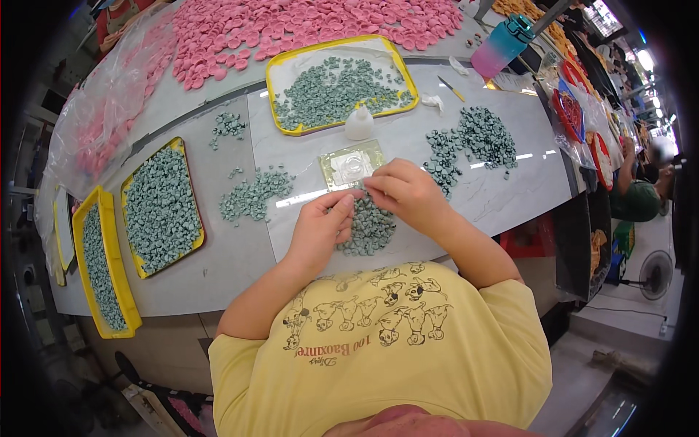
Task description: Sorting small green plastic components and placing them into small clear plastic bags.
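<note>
My left hand [325, 224] and my right hand [409, 195] meet over a pile of small grey-green pieces [368, 231] at the table's near edge. The fingers of both are pinched together, fingertips almost touching. A small grey-green piece seems to be between them, mostly covered by the fingers. Just beyond the hands lies a pale green square pad [332, 169] with a clear shallow dish [353, 164] on it. A white squeeze bottle [359, 124] stands upright behind the pad.
A yellow-rimmed tray [274, 93] of green pieces lies beyond the bottle; another tray [191, 191] and a yellow bin [133, 313] are left. Loose piles [256, 193] and darker pieces [486, 138] flank me. A knife [453, 89], bottle [502, 47] and pink pieces [313, 29] lie farther back.
</note>
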